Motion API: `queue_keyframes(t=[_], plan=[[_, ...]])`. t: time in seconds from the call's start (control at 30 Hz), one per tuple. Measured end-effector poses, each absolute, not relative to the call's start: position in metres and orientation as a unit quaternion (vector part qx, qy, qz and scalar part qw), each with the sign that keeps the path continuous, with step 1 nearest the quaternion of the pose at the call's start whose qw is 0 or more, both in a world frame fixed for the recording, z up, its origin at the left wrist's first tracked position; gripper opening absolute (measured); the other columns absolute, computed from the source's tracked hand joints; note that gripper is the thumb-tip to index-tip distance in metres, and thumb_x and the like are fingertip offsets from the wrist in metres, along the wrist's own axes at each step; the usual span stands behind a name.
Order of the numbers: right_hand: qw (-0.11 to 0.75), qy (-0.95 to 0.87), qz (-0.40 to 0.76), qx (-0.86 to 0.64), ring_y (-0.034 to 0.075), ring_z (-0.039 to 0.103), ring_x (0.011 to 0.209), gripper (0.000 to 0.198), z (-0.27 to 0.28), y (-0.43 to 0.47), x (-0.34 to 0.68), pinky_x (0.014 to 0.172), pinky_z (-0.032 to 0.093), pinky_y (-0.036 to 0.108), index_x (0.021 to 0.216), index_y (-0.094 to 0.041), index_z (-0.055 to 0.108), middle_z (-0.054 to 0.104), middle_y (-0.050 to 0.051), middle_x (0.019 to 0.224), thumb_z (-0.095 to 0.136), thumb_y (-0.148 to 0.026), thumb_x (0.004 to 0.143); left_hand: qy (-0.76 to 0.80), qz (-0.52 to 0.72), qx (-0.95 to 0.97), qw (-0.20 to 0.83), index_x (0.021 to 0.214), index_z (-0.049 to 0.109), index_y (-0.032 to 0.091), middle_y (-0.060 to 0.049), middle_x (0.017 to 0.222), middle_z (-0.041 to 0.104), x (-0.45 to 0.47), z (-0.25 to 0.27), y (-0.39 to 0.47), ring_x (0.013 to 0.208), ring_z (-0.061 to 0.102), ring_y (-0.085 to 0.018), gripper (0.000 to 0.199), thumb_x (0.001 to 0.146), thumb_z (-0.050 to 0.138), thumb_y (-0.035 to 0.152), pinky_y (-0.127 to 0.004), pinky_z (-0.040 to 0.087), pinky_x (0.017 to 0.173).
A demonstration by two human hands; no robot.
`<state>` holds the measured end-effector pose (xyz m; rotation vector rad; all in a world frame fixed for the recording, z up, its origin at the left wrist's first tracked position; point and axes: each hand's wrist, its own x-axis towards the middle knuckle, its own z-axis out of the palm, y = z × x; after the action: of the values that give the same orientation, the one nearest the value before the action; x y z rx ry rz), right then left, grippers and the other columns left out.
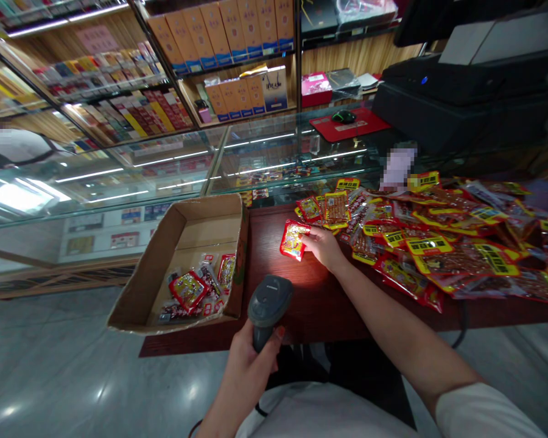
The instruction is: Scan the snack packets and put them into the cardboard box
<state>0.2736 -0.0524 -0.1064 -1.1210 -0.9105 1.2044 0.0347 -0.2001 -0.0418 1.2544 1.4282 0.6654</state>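
Observation:
My left hand is wrapped round the handle of a dark grey barcode scanner, its head tilted up and away from me. A red and yellow snack packet is pinched by its right edge in my right hand, just over the dark red table. Reddish light falls on the wood beside that packet. Right of my right hand spreads a large pile of snack packets in clear, red and yellow wrappers. To the left, an open cardboard box holds several small packets.
Behind the table runs a glass display counter. A red mouse pad with a black mouse and a dark machine are at the back right. Shelves of boxes line the wall. Another person is at far left.

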Motion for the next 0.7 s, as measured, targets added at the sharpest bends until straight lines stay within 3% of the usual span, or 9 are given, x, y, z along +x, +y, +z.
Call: queue_keyframes(t=[0.37,0.7], plan=[[0.597,-0.387,0.526,-0.465,0.028,0.072,0.081,0.036,-0.1059,-0.0535,0.2725,0.077,0.059,0.044,0.087,-0.021,0.076,0.077,0.004,0.081,0.079,-0.048,0.064,0.597,0.271,0.535,0.533,0.078,0.063,0.018,0.004,0.049,0.055,0.0394,-0.0395,-0.1986,0.04,0.052,-0.013,0.029,0.079,0.07,0.046,-0.022,0.04,0.042],[0.595,-0.386,0.529,-0.465,0.027,0.072,0.08,0.035,-0.1048,-0.0536,0.2727,0.079,0.059,0.045,0.086,-0.02,0.075,0.077,0.004,0.082,0.08,-0.047,0.063,0.591,0.272,0.549,0.525,0.084,0.064,0.017,0.003,0.053,0.057,0.0366,-0.0419,-0.1994,0.042,0.054,-0.013,0.025,0.08,0.069,0.041,-0.021,0.041,0.042]])
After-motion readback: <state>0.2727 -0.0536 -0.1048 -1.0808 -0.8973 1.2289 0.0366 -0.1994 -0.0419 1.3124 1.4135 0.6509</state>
